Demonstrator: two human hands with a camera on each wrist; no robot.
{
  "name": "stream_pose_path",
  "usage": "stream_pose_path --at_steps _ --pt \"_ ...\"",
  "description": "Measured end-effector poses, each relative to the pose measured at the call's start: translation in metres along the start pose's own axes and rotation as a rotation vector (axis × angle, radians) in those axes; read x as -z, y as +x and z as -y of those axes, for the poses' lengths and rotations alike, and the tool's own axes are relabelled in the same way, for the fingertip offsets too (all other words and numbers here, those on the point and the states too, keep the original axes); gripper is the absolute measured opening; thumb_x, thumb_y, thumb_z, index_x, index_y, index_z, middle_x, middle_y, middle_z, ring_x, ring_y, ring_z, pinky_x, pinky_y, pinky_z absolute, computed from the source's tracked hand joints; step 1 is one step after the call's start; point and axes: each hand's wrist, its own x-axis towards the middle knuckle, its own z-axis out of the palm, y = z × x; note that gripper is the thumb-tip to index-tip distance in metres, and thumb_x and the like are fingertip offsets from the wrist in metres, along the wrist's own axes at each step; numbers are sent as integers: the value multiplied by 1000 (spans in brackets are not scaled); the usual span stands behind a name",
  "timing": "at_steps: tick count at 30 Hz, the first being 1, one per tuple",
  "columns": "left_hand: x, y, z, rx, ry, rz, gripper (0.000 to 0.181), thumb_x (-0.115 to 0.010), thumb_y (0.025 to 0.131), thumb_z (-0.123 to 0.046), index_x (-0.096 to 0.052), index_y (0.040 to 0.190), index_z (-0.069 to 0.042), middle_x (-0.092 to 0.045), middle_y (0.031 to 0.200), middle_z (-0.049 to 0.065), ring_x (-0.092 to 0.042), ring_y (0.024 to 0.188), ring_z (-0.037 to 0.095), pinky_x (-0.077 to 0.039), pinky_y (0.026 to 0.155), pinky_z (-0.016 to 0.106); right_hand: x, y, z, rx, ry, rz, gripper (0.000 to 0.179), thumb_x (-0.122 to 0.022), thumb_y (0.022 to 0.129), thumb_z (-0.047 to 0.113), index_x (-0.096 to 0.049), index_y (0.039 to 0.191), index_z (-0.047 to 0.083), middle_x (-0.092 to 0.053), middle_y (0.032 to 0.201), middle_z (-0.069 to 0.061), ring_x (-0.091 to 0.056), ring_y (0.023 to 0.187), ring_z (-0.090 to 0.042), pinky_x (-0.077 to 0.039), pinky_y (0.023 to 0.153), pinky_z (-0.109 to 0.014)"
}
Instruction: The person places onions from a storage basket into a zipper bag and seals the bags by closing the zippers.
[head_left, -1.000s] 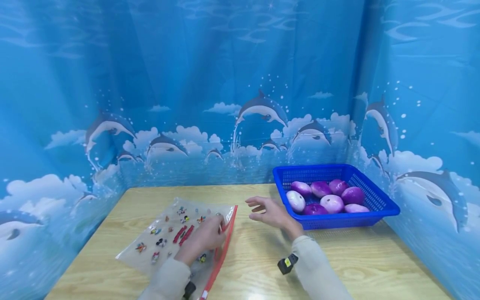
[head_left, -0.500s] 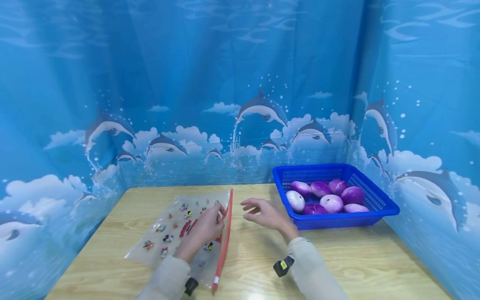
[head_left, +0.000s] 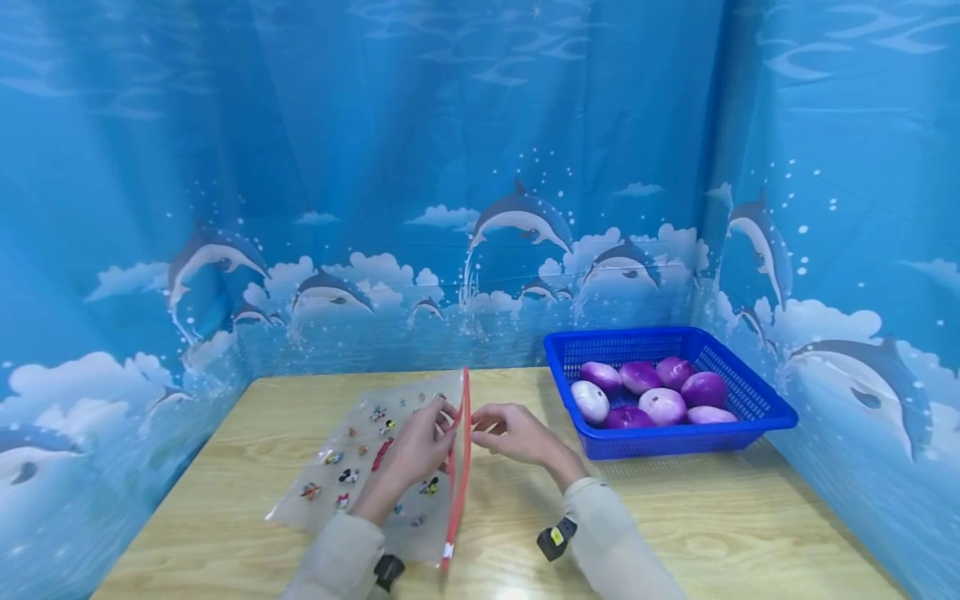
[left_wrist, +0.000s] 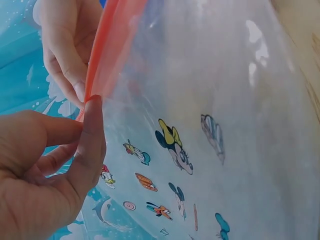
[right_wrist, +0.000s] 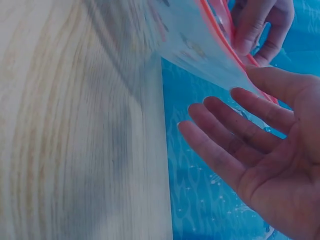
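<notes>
A clear zip bag [head_left: 348,450] printed with small cartoon figures has a red zip edge [head_left: 459,492] and a white slider [head_left: 448,550] at its near end. My left hand [head_left: 412,450] pinches that red edge between thumb and finger, holding it raised off the table; the left wrist view shows the pinch close up. On the other side is my right hand [head_left: 517,433], its thumb and index finger at the red edge. In the right wrist view its other fingers [right_wrist: 215,145] are spread and fairly straight. Whether its thumb and index finger grip the film is hard to tell.
At the right of the wooden table [head_left: 540,533] stands a blue plastic basket [head_left: 757,408] holding several purple and white onion-like rounds [head_left: 663,407]. A blue dolphin-print curtain [head_left: 420,208] closes off the back and sides.
My left hand has lifted the red edge and swung it more upright, drawing the bag slightly right. My right hand has come left until its fingers are at that edge.
</notes>
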Motion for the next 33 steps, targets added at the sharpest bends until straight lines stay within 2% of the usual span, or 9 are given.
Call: stream_pose_path --at_steps 3,9,14,16,20,24,26,29,33 --pt "1 -1 0 -17 -35 -5 24 -63 97 2 -60 118 -7 -65 99 11 -64 67 16 -62 53 27 -1 1 -2 -10 7 0 26 -66 100 21 -72 115 1 -76 109 -17 -74 91 -21 -64 72 -26" --pt "1 -1 2 -29 -104 0 23 -62 97 3 -61 118 -6 -64 101 13 -64 70 17 -63 56 29 -2 1 -2 -11 68 3 20 -65 99 12 -72 111 -4 -75 102 -23 -74 89 -37 -67 72 -36" --pt "-3 -2 3 -27 -143 -14 25 -61 96 3 -61 119 -6 -64 105 13 -66 74 16 -64 58 28 -4 -1 -1 -64 157 11 16 -62 99 6 -70 107 -5 -76 93 -21 -76 77 -27 -68 71 -44" --pt "-6 -3 4 -51 -147 -31 25 -61 95 4 -60 118 -5 -64 104 14 -66 74 15 -64 58 27 -6 -2 0 -92 199 11 14 -61 99 5 -69 104 -6 -76 89 -20 -75 72 -23 -67 70 -47" --pt "-15 -6 5 -130 -119 -76 32 -62 88 6 -60 119 -4 -65 100 13 -64 71 13 -60 54 21 -8 -3 3 -115 243 -3 13 -59 99 4 -66 100 -7 -76 85 -21 -75 66 -20 -67 67 -47" --pt "-25 -8 6 -199 -59 -111 49 -68 78 6 -58 124 -4 -64 95 10 -61 67 9 -55 53 17 -9 -2 5 -121 242 -26 13 -58 100 4 -65 100 -7 -76 83 -20 -74 64 -20 -67 64 -44" --pt "-28 -9 6 -211 -24 -118 56 -71 74 6 -56 127 -4 -63 92 8 -59 65 8 -53 52 16 -10 -3 4 -124 241 -34 12 -59 99 4 -64 100 -7 -76 81 -20 -74 63 -20 -67 63 -41" --pt "-30 -10 4 -196 15 -120 61 -71 72 8 -55 129 -5 -62 86 5 -56 62 8 -48 48 15 -10 -5 2 -128 244 -46 12 -59 99 4 -64 101 -7 -76 81 -21 -74 62 -21 -67 60 -38" --pt "-31 -10 -1 -135 42 -131 56 -67 77 8 -56 129 -9 -59 81 1 -52 59 9 -41 45 14 -10 -8 -1 -130 253 -72 13 -59 98 4 -64 101 -7 -75 80 -21 -74 62 -24 -66 59 -38"
